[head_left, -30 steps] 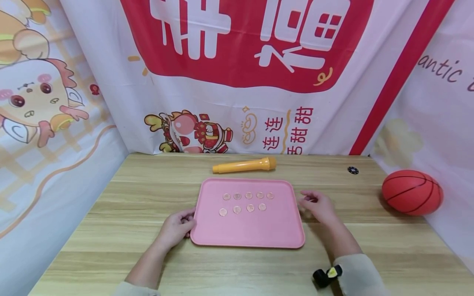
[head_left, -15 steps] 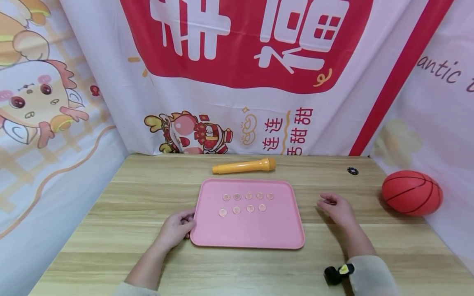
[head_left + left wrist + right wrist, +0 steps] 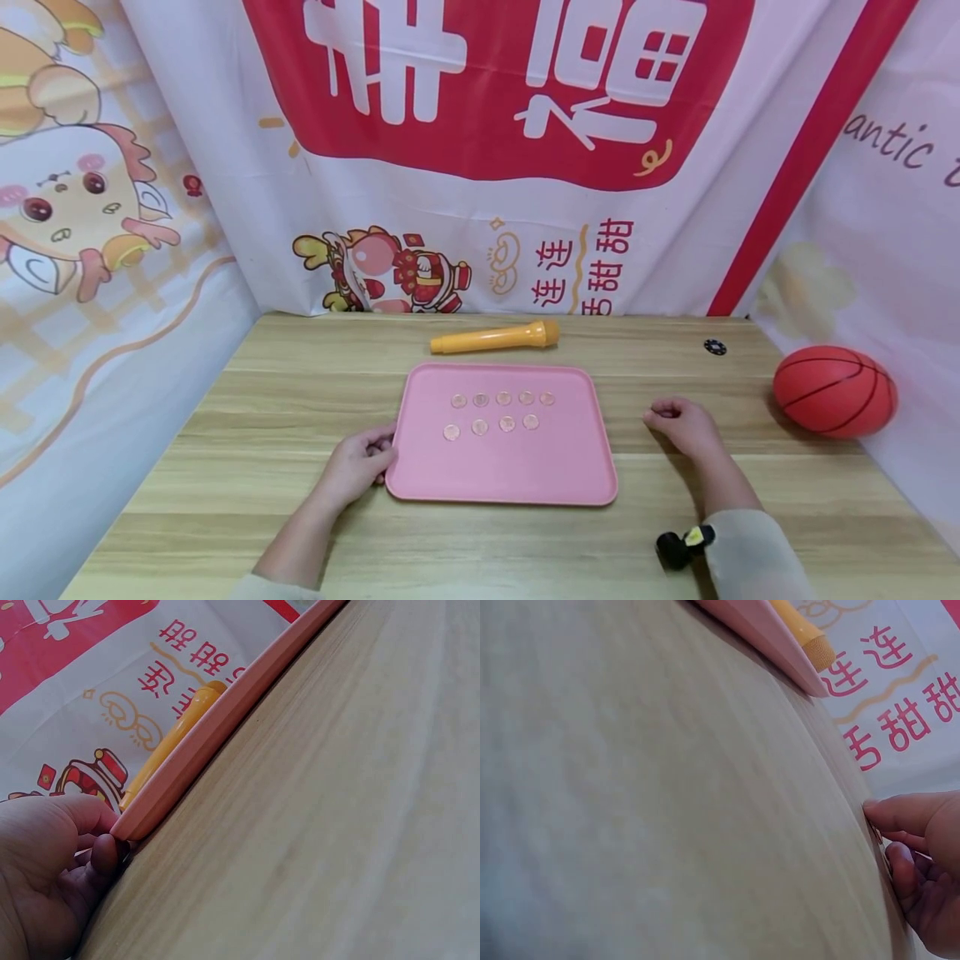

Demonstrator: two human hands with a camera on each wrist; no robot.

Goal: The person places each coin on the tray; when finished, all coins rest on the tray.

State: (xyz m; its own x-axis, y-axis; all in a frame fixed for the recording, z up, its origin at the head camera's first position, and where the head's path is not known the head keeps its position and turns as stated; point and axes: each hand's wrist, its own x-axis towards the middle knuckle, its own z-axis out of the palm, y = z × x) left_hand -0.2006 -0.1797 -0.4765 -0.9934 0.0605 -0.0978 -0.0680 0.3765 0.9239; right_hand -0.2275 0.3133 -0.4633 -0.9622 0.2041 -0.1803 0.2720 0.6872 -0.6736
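Note:
A pink tray [image 3: 501, 477] lies flat on the table, bearing several copper-coloured coins [image 3: 503, 398] in two rows. At its left side my left hand [image 3: 354, 467] grips the rim; the left wrist view shows thumb and finger meeting at the tray edge [image 3: 191, 761]. To the right of the tray, apart from it, my right hand [image 3: 686, 427] is low over the tabletop with curled fingers. In the right wrist view, small coppery edges, seemingly a coin [image 3: 878, 836], show between the fingertips of this hand [image 3: 922, 862]; most of it is hidden.
Behind the tray lies a yellow toy microphone [image 3: 495, 336]. A black-and-white round chip [image 3: 715, 345] sits at the back right, and a red toy basketball [image 3: 835, 391] rests at the right edge. Printed cloth [image 3: 480, 192] hangs behind the wooden table [image 3: 480, 550].
My right hand has moved from beside the tray's right edge further right, and its fingers have drawn together near the tabletop. My left hand and the tray stay in place.

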